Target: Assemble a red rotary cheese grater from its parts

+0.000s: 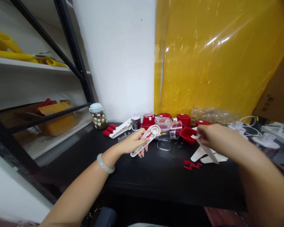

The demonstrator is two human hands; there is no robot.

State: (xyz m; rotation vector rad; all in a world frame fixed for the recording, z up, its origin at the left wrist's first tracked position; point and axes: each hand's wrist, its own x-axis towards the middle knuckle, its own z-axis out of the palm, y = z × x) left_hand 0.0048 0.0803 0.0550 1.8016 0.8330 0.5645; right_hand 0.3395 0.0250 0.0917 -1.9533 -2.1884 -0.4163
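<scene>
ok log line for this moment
left hand: holds white handle part | right hand: grips white piece | red clips: on black table

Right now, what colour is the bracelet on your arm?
The bangle on my left wrist is pale greenish-white; it shows best in the head view.

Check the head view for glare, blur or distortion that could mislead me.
Head view: bright glare streaks on the yellow sheet; right hand soft, probably motion blur; left hand crisper; shelf post slants, likely wide-angle stretch; top-right corner dark; shadows barely readable on the black table.
</scene>
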